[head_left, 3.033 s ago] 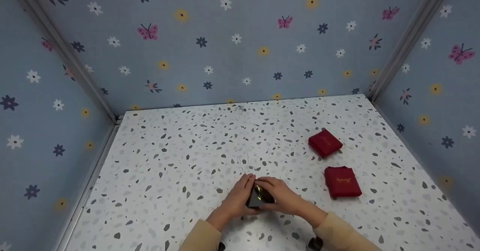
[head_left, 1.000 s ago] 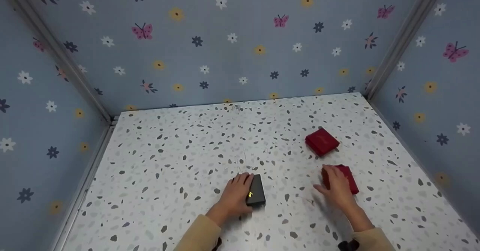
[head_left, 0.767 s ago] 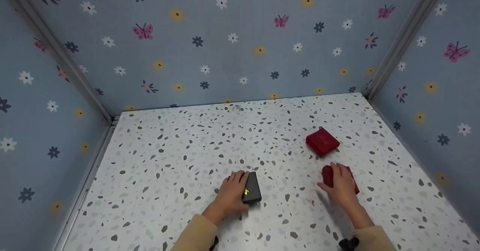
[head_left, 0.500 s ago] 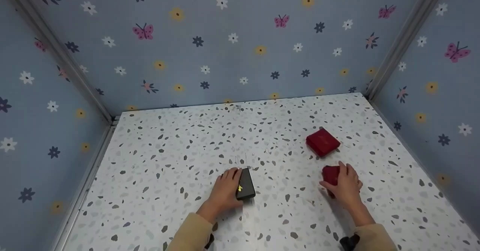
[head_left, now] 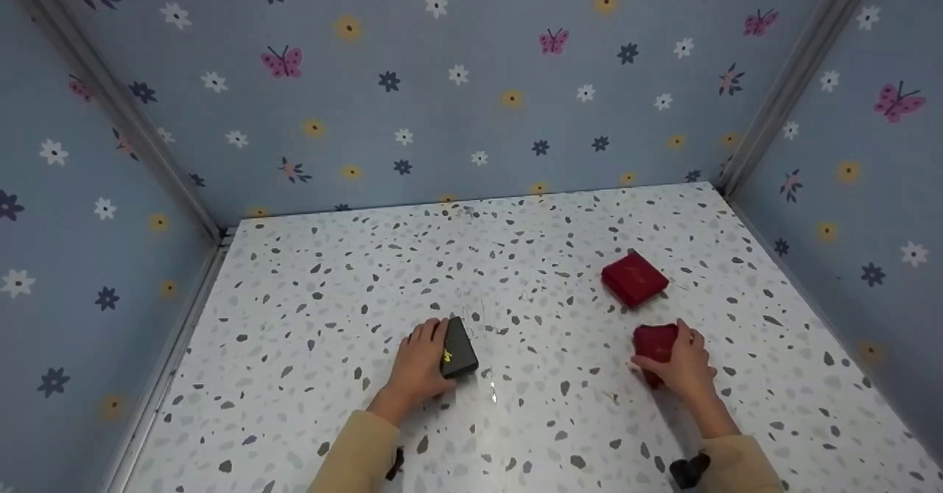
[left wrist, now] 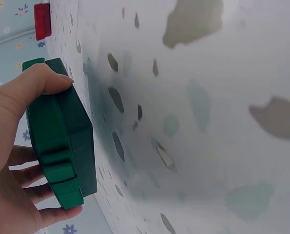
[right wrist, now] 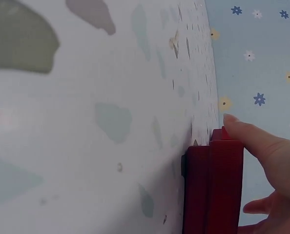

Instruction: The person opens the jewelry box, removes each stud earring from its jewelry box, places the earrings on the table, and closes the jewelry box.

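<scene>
Left grip (head_left: 417, 362) curls round a green box (head_left: 460, 350), right grip (head_left: 686, 364) a red box (head_left: 653, 343).

We have a dark green box (head_left: 461, 349), seemingly closed, yellow mark on top, brighter green ribbon on its palm side, held slightly askew in the left grip (head_left: 414, 366). Well apart, we have a red box (head_left: 653, 344), ribbed red band, partly covered by the right grip (head_left: 689, 368) holding it.
</scene>
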Tool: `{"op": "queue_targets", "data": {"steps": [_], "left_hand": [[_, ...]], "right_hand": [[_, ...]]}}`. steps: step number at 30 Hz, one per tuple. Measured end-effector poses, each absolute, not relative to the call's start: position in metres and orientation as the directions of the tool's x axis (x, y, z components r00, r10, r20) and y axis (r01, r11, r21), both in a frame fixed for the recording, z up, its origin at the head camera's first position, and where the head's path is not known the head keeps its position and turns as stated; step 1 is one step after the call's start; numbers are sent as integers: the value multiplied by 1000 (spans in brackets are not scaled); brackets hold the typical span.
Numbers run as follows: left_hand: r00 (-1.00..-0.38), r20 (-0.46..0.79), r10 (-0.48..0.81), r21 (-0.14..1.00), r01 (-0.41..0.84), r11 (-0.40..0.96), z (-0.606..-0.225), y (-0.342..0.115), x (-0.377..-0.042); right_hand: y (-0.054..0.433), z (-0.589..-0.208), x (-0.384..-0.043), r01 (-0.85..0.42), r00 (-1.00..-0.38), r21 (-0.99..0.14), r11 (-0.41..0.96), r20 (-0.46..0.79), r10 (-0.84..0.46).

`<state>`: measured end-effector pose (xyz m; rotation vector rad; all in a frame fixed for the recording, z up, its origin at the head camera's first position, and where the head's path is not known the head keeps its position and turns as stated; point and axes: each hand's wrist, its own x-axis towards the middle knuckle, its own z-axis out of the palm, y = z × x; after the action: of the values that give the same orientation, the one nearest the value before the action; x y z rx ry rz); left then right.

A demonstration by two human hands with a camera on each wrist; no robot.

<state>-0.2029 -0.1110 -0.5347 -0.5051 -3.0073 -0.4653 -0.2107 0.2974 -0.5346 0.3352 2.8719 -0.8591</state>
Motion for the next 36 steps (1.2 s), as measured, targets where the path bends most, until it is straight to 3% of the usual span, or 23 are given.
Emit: {"op": "queue_targets", "data": {"steps": [16,36], "left_hand": [[-982,76,174,310,189,932,-532,-147,-214],[-999,31,17,250,24,968,-529,-200,-225]], "right_hand": [[298,-531,-209,270,-961,-517,812,-199,193],[302,-529,-209,275,-959,-521,808,-212,189]]}}
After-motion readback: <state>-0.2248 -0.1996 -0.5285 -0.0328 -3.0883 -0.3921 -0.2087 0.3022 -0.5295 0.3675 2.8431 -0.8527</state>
